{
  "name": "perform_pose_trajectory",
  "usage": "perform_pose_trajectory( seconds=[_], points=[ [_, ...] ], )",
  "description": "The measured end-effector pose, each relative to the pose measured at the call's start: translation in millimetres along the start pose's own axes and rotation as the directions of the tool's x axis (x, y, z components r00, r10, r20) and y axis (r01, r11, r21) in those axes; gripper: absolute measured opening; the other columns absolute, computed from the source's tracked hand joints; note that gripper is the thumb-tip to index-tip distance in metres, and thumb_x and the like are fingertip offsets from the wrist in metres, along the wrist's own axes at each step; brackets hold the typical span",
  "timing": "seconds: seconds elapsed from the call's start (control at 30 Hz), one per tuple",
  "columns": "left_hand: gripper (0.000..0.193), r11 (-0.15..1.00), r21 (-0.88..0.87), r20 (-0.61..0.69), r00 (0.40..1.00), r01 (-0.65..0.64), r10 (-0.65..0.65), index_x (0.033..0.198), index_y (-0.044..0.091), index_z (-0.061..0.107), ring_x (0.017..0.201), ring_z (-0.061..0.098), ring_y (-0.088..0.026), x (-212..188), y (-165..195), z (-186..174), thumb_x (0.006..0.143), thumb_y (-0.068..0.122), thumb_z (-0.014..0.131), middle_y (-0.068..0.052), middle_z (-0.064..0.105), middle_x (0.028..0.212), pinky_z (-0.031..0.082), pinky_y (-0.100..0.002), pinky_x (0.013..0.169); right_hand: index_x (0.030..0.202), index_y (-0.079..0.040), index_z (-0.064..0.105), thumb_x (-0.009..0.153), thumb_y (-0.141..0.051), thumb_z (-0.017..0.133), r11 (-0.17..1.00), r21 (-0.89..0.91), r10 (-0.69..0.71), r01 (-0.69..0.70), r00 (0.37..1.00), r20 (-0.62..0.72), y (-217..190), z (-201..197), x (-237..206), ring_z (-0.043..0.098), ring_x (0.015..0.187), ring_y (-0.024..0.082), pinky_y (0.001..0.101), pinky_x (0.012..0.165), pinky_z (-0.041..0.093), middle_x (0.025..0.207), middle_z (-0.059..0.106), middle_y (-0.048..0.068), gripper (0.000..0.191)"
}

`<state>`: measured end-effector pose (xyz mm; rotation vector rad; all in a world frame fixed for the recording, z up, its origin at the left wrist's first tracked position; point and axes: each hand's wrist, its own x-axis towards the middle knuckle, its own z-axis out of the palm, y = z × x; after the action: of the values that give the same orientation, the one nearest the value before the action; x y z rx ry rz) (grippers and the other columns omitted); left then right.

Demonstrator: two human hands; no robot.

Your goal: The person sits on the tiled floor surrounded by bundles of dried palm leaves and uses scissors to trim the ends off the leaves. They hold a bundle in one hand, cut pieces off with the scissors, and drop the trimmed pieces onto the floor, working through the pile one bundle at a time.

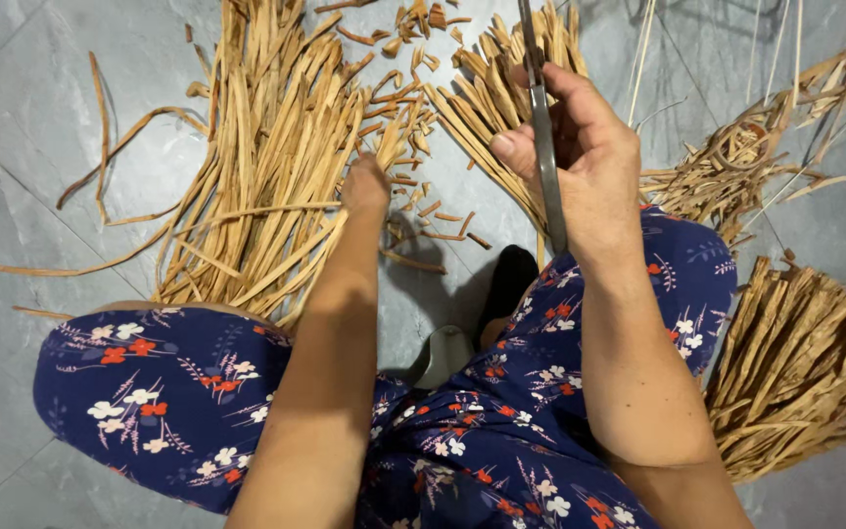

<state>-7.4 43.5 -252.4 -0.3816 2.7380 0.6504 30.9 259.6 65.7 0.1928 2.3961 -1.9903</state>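
Our right hand [580, 157] clamped round long metal blade [545, 147], axis pointing away from us. Our left hand [366, 186] closed on strips in big bamboo strip pile [266, 157], directly beneath it; strips run away from us; cut bundle [501, 88] just beyond right hand.

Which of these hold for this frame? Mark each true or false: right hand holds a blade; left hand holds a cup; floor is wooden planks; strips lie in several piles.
1. The right hand grips a long metal blade. True.
2. The left hand holds a cup. False: it reaches into the strips of the long-strip pile.
3. The floor is wooden planks. False: grey tiles.
4. Strips lie in several piles. True: another bundle lies at right.
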Motion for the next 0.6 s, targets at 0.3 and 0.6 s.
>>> perform_pose_trajectory(
  seconds=[0.3, 0.6],
  points=[
    [0.039, 0.884, -0.448, 0.083, 0.991, 0.131, -0.105, 0.099, 0.001, 0.072, 0.073, 0.07, -0.026, 3, 21, -70, 0.079, 0.03, 0.087, -0.015, 0.073, 0.082, 0.055, -0.039, 0.066, 0.141, -0.001, 0.061, 0.094, -0.014, 0.083, 0.99, 0.143, 0.018, -0.012, 0.999, -0.038, 9, -7, -8, 0.057, 0.075, 0.002, 0.0173, 0.063, 0.043, 0.09, 0.067, -0.004, 0.054],
    [0.019, 0.559, -0.791, -0.127, 0.961, -0.248, 0.246, 0.104, 0.005, 0.074, 0.071, 0.065, -0.007, -41, 52, -212, 0.087, 0.012, 0.082, 0.001, 0.074, 0.087, 0.053, -0.025, 0.064, 0.143, -0.007, 0.06, 0.084, -0.029, 0.088, 0.981, -0.188, -0.042, 0.041, 0.999, -0.001, 8, -10, -16, 0.055, 0.073, 0.006, 0.022, 0.063, 0.045, 0.083, 0.062, -0.003, 0.069]
  ],
)
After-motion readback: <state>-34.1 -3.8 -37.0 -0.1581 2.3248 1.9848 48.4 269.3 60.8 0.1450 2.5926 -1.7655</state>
